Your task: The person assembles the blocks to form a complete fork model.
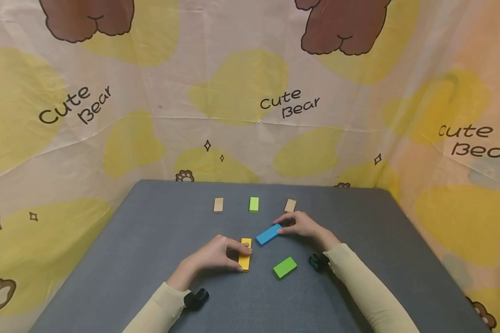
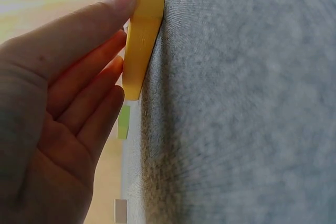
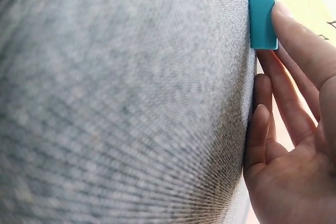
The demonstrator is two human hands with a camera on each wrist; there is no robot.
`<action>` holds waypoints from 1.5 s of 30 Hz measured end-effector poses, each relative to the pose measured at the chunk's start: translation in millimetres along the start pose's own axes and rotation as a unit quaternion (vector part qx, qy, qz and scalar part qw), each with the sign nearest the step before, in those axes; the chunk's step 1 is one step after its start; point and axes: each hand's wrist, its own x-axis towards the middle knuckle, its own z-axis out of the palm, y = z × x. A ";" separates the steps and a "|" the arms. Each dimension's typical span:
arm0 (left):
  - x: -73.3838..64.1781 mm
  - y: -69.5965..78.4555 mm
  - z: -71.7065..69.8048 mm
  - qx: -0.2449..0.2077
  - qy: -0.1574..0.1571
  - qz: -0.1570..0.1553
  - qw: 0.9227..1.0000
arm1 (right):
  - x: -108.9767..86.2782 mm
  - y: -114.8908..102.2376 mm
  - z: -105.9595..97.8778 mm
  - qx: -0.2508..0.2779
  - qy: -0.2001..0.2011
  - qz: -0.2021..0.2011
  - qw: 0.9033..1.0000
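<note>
My left hand grips a yellow block lying on the grey table. In the left wrist view the thumb is against the near end of the yellow block, with fingertips along its side. Farther right, my right hand pinches the right end of a blue block, which lies at a slant. Thumb and fingers meet the end of the blue block in the right wrist view; the other fingers curl near the tabletop. A green block lies between the forearms.
Along the back of the grey table stand a tan block, a light green block and another tan block, the last close behind my right hand. A patterned cloth hangs around the table's far side and flanks.
</note>
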 end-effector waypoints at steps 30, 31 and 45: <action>-4.5 -2.1 -2.0 0.007 0.017 -0.010 1.000 | 1.4 -1.5 -0.3 0.008 -0.007 0.004 1.000; -4.3 -2.3 -1.9 0.008 0.017 -0.010 1.000 | 1.3 -1.7 -0.7 0.009 -0.008 0.004 1.000; -3.3 -2.8 -1.1 0.006 0.011 -0.018 1.000 | 0.4 2.0 -0.8 0.010 -0.009 -0.007 1.000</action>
